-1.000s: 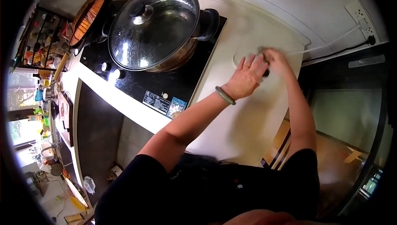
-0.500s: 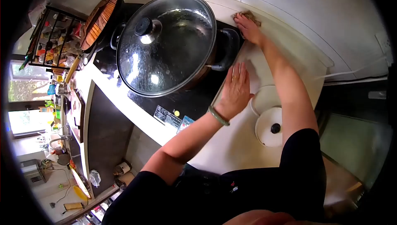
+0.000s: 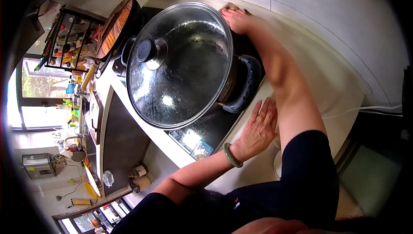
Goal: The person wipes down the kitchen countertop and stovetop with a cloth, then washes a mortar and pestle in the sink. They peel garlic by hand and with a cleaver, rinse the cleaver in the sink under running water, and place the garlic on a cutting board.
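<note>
A large pot with a domed glass lid (image 3: pixel 189 83) and a black lid knob (image 3: pixel 146 50) stands on the black stovetop (image 3: pixel 215 130). My right hand (image 3: pixel 237 21) is at the back, beyond the pot, pressing a brownish cloth (image 3: pixel 234 6) against the counter along the wall. Its fingers lie over the cloth, and the pot partly hides the spot. My left hand (image 3: pixel 258 131), wearing a ring and a green bangle (image 3: pixel 232 155), is held flat with fingers stretched out over the counter. It is near the pot's black side handle (image 3: pixel 247 89) and holds nothing.
Behind the pot leans a round wooden lid (image 3: pixel 114 29). A black rack (image 3: pixel 71 40) with bottles and jars stands further left. A white cable (image 3: pixel 344 112) runs along the right of the counter (image 3: pixel 318 83). My right arm mostly covers a round white item (image 3: pixel 278 165).
My right hand has slid the cloth leftward along the back edge, behind the pot. My left hand stays flat, now lower in view. The whole view has shifted, with the pot lower and rightward.
</note>
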Demonstrator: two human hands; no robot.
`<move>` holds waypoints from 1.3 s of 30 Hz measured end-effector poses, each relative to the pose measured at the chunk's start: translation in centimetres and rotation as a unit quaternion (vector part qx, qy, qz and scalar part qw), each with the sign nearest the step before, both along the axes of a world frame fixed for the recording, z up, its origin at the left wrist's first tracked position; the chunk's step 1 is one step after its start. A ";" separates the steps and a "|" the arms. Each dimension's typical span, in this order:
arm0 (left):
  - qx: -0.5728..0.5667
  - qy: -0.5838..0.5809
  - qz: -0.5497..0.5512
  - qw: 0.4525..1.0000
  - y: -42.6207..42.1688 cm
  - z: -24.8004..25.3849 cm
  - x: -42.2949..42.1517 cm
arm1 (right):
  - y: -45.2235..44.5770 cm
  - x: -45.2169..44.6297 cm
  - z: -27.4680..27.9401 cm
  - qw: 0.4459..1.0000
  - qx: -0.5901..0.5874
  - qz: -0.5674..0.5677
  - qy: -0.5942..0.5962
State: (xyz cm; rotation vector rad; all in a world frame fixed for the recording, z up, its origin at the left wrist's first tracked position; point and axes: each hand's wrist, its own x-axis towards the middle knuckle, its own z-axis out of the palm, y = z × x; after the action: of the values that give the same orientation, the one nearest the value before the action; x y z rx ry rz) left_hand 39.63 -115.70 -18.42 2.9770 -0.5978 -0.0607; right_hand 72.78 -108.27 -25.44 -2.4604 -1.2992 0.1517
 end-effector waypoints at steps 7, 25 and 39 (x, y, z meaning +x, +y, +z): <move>-0.041 0.025 -0.010 0.999 0.9 2.4 -1.3 | -13.1 -4.4 -2.2 0.995 0.027 -0.091 -0.038; -0.131 0.023 -0.050 0.990 4.1 4.7 -8.4 | -26.8 -13.4 -0.6 0.910 0.108 -0.383 -0.115; -0.069 0.032 -0.018 0.997 7.1 5.1 -15.2 | -7.1 -11.5 -3.5 0.965 0.250 -0.049 -0.059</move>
State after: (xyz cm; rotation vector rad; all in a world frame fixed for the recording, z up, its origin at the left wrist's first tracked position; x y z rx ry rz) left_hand 24.47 -108.61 -13.31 2.8188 -0.6221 -0.1128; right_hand 61.25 -115.42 -28.91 -2.1118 -1.0915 -0.3155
